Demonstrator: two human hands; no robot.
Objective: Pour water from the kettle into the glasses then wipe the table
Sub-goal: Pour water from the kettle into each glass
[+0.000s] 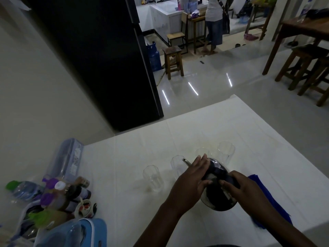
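Observation:
A steel kettle (pixel 216 164) with a black handle is tilted over the white table (pixel 142 139), its spout (pixel 186 162) pointing left over a clear glass (pixel 176 166). My right hand (pixel 245 191) grips the black handle from the right. My left hand (pixel 191 182) rests against the kettle's left side and lid. Another clear glass (pixel 153 179) stands to the left, and two more glasses (pixel 225 152) stand behind the kettle. A blue cloth (pixel 267 196) lies on the table under my right forearm. No stream of water is visible.
Bottles and jars (pixel 67 193) crowd the table's left side, with a clear plastic container (pixel 65 157) and a light blue bag (pixel 80 234). A black fridge (pixel 99 59) stands beyond the table. Wooden stools (pixel 173 59) and a person (pixel 214 24) are far off.

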